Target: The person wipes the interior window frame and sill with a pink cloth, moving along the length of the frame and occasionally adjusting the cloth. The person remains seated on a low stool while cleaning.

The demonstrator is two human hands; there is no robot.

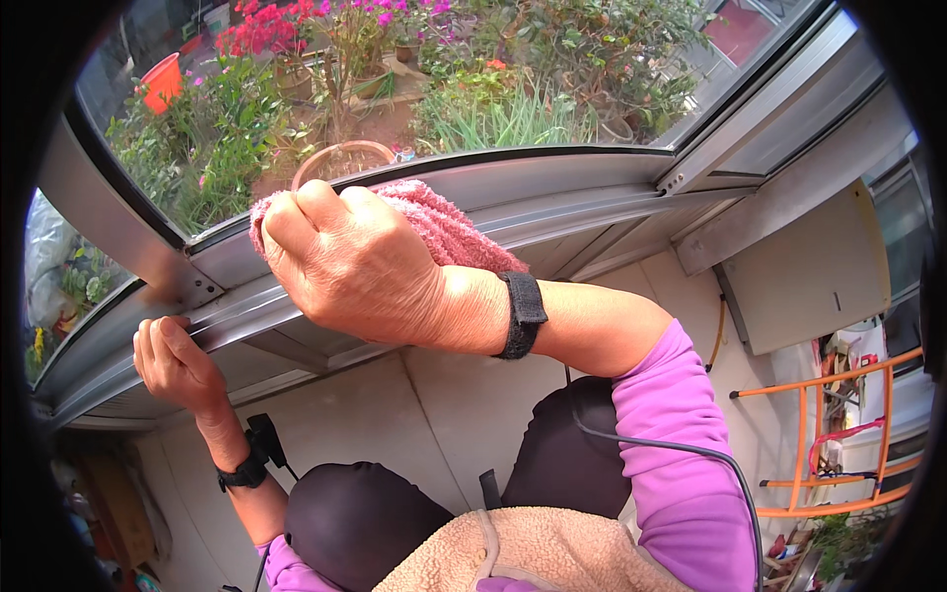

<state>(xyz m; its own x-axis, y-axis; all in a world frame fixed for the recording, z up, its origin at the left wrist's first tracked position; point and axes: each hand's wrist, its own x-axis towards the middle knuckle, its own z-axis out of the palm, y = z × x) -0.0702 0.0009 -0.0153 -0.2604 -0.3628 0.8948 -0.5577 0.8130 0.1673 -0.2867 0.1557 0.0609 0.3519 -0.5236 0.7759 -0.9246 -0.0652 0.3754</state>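
Note:
My right hand (355, 259) is closed around a pink terry cloth (444, 229), pressed near the lower edge of a window. Part of the cloth trails behind the wrist, along the metal window frame (577, 192). Lower and to the left, my left hand (177, 362) has its fingers curled at the frame's metal rail (244, 314); its fingertips are hidden, and no held object shows. Both wrists wear black straps.
Behind the glass are potted flowers (274, 33), green plants and an orange bucket (161, 83). A tiled floor (370, 399) lies below the frame. An orange metal rack (803, 444) and a pale panel (806, 266) stand at the right. A dark cable (666, 444) crosses my right sleeve.

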